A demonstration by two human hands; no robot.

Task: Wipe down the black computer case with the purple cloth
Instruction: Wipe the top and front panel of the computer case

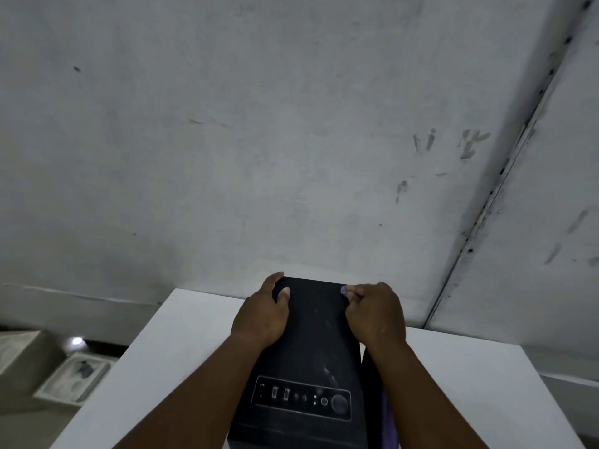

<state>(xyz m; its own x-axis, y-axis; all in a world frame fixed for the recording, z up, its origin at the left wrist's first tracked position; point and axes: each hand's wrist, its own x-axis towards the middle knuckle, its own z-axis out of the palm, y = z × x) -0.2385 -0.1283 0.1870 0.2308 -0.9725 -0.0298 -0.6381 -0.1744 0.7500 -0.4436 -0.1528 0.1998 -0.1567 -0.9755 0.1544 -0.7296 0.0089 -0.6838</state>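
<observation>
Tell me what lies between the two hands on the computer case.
Head view: only bare black top of the computer case, dusty and streaked, lies between the left hand and the right hand.

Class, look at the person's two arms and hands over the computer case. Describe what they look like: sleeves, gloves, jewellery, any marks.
Both forearms are bare right to the frame's bottom edge, with no sleeve showing. The left hand and right hand wear no gloves, and no rings, watch or bracelet show. The right hand carries a few small pale specks.

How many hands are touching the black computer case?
2. The left hand grips the black computer case at its far-left top corner; the right hand, holding the purple cloth, presses its far-right edge.
</observation>
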